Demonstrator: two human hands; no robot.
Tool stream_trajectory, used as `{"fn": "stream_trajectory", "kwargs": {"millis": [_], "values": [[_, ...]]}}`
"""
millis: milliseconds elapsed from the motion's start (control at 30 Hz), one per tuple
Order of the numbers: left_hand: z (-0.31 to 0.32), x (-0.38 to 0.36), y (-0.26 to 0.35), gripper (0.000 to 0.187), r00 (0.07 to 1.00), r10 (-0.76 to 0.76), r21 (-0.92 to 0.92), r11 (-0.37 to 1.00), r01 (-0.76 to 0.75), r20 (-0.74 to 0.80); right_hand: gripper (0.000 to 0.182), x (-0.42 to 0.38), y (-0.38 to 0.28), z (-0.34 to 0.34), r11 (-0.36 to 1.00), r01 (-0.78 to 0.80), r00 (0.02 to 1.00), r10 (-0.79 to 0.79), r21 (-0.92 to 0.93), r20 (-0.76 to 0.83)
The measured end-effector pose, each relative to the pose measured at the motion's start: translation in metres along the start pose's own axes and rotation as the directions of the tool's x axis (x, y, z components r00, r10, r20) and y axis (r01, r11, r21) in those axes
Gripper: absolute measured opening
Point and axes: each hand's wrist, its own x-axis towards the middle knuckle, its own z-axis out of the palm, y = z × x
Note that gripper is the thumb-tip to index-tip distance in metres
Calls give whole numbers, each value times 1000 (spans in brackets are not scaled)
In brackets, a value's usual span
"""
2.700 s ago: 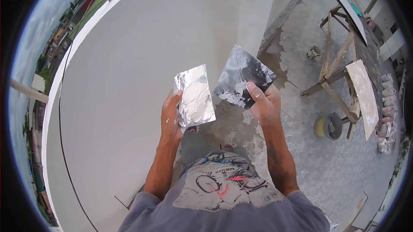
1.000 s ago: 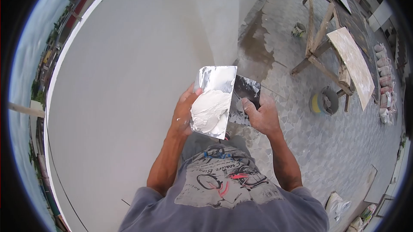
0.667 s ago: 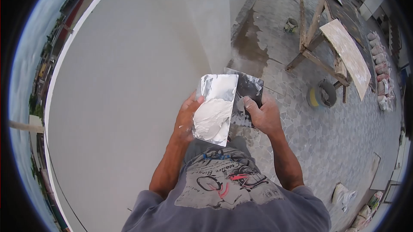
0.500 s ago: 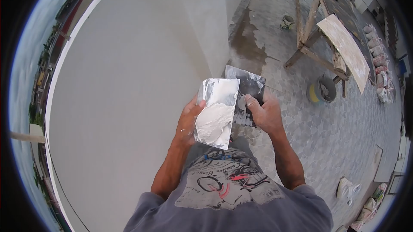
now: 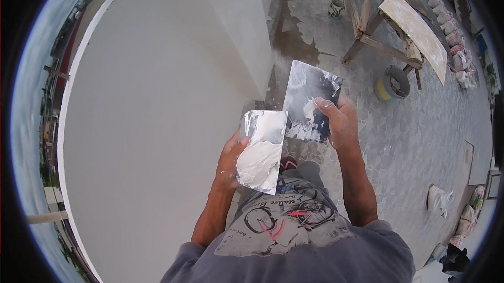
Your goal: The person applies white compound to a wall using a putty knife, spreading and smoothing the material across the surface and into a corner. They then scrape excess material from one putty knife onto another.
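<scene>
My left hand (image 5: 229, 162) grips a flat rectangular plastering plate (image 5: 265, 124) by its left edge, thumb on top. A thick mound of white putty (image 5: 258, 165) covers its lower half, with thinner smears above. In my right hand (image 5: 341, 120) is a dark rectangular putty blade (image 5: 311, 86), streaked with white, my thumb pressed on its face. The blade is tilted and stands just up and right of the plate, its lower left corner close to the plate's upper right edge. The fingers beneath both tools are mostly hidden.
A smooth grey wall (image 5: 157, 115) fills the left side. To the right, a wooden trestle (image 5: 391, 46) with a pale board (image 5: 415, 28) stands on the stone-patterned floor (image 5: 404, 146). A bucket (image 5: 386, 87) and a smaller pail (image 5: 336, 8) sit nearby. Several sacks (image 5: 451, 36) line the far right.
My right hand has moved the blade up and right, away from behind the plate, so more of its face shows. The plate is slightly lower. The view has shifted a little.
</scene>
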Motion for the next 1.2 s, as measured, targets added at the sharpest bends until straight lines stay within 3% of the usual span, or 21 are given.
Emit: {"fn": "stream_trajectory", "kwargs": {"millis": [267, 467, 500, 567, 600, 633, 667, 700, 767, 867, 900, 1000, 1033, 1200], "values": [[-18, 6, 1, 46, 992, 66, -29, 997, -69, -109, 33, 10, 24, -16, 929, -115, 992, 87, 351, 93], [-18, 11, 24, 39, 943, 199, -75, 971, -226, -267, 35, 1, 38, 7, 914, -191, 980, 157, 357, 122], [-17, 22, 20, 40, 939, 180, -175, 955, -238, -292, 35, 3, 38, 1, 917, -207, 976, 171, 341, 132], [-27, 34, 20, 39, 971, 186, -328, 917, -227, -153, 35, 0, 39, -1, 923, -237, 968, 200, 302, 148], [-32, 37, 26, 38, 977, 196, -403, 890, -214, -86, 33, -6, 37, 5, 951, -185, 980, 160, 245, 120], [-12, 48, 28, 37, 918, 208, -296, 902, -313, -337, 31, -10, 36, 8, 973, -135, 988, 118, 187, 98], [3, 50, 32, 36, 919, 224, -309, 893, -327, -325, 29, -17, 35, 9, 989, -81, 994, 71, 125, 82], [16, 49, 37, 36, 920, 240, -325, 883, -340, -311, 27, -27, 33, 10, 998, 38, 995, -33, -55, 90], [25, 53, 37, 36, 907, 323, -319, 859, -401, -271, 23, -45, 25, 10, 876, 279, 959, -231, -394, 164], [41, 52, 40, 35, 905, 345, -323, 851, -413, -249, 24, -60, 0, 36, 739, 550, 833, -455, -390, 314], [45, 55, 38, 34, 890, 346, -325, 840, -435, -298, 32, -59, -4, 41, 679, 634, 769, -504, -370, 393], [51, 63, 33, 35, 874, 397, -328, 816, -476, -281, 43, -55, 12, 43, 307, 837, 536, -629, -454, 563], [54, 63, 34, 36, 874, 399, -353, 804, -479, -276, 51, -60, 9, 44, 311, 844, 533, -587, -438, 610], [59, 60, 43, 37, 862, 467, -346, 789, -507, -199, 56, -69, 15, 51, 275, 857, 510, -573, -435, 642]]}}
